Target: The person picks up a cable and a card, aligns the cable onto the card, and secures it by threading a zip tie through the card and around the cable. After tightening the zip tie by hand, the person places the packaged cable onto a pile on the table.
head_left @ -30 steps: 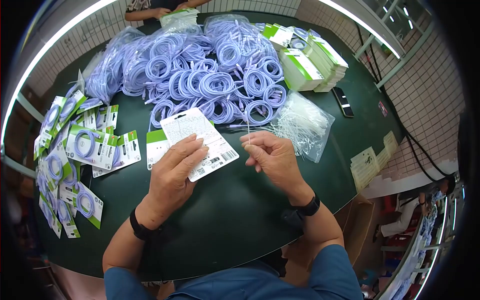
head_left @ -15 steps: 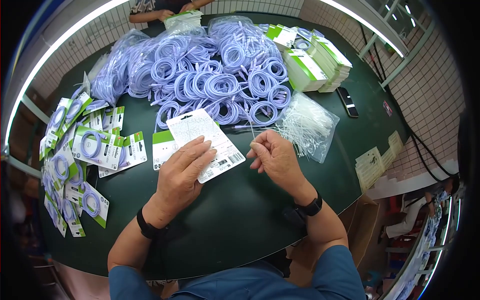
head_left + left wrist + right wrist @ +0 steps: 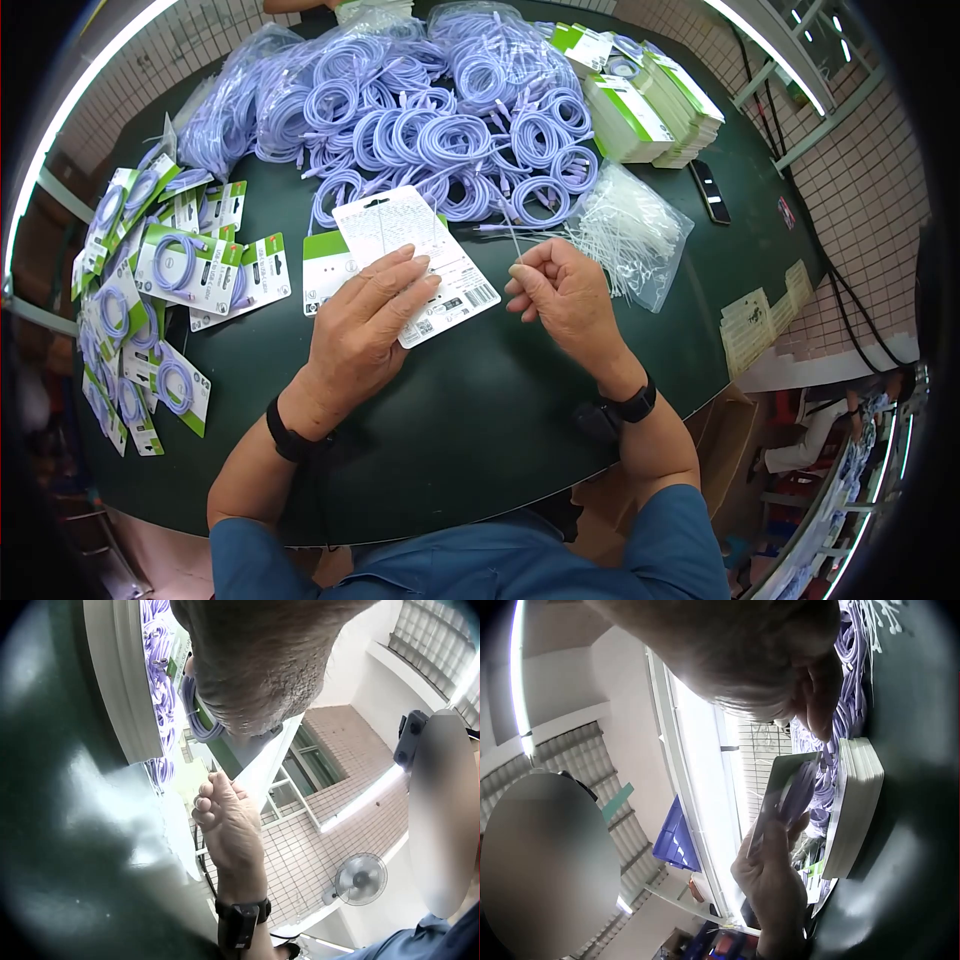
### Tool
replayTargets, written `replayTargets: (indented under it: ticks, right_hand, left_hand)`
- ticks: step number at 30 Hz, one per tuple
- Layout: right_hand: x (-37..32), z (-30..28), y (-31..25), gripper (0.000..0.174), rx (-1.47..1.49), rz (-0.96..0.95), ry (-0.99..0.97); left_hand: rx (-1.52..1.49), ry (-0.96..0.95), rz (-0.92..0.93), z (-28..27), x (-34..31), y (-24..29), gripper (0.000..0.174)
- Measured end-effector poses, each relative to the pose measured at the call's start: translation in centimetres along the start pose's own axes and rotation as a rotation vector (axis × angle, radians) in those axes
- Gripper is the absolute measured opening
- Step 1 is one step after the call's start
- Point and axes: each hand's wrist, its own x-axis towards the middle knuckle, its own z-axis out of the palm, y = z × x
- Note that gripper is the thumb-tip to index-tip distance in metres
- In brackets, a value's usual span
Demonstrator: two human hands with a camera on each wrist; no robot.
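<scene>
My left hand [image 3: 365, 325] grips a white printed card [image 3: 455, 275], its thumb underneath out of sight and its fingers lying across the printed side. On the card's other face is a coiled purple cable [image 3: 799, 791], seen in the right wrist view. The card is above a stack of green-and-white cards [image 3: 322, 262]. To the right, my right hand [image 3: 570, 300] pinches a thin white tie [image 3: 514, 236] between thumb and index finger, the tie pointing up and away. A gap separates this hand from the card.
Purple cable coils [image 3: 455, 140] heap across the table's back. Carded cables [image 3: 175, 265] pile up at left. A bag of white ties [image 3: 640, 230], card stacks [image 3: 685, 105] and a phone [image 3: 710, 192] lie at right. Part of another person's arm shows at the top.
The head view has tilted, so the table sits higher in it. The tie leans more to the left than at first. Both hands keep their hold.
</scene>
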Motion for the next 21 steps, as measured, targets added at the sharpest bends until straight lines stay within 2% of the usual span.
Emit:
replayTargets:
  ticks: [3,6,11,14,15,18,19,21]
  right_hand:
    - [-0.2,0.1,0.2,0.008,-0.102,-0.035,0.019]
    - [-0.1,0.3,0.9,0.009,-0.315,-0.185,0.084]
    - [0.2,0.0,1.3,0.006,-0.359,-0.280,0.089]
    - [0.8,-0.6,2.1,0.004,-0.494,-0.556,0.149]
    - [0.8,-0.6,2.0,0.004,-0.496,-0.557,0.146]
    - [0.2,-0.2,1.3,0.008,-0.209,-0.608,0.148]
    - [-0.1,0.1,1.0,0.008,-0.200,-0.601,0.139]
    - [-1.2,0.4,-0.1,0.017,-0.025,-0.650,0.151]
  left_hand:
    - [-0.005,-0.006,0.010,0.0,0.0,0.0,0.045]
    - [-0.002,-0.002,0.007,0.0,0.0,0.0,0.045]
    - [-0.002,0.007,0.010,0.2,-0.1,-0.2,0.045]
    - [-0.004,0.013,0.020,0.0,0.0,-0.4,0.045]
    - [-0.008,0.013,0.024,0.0,0.0,-0.4,0.044]
    - [-0.021,0.053,0.037,0.1,0.0,-0.3,0.038]
    - [-0.023,0.067,0.042,0.1,-0.1,-0.3,0.035]
    - [-0.027,0.068,0.050,0.1,-0.3,-0.4,0.031]
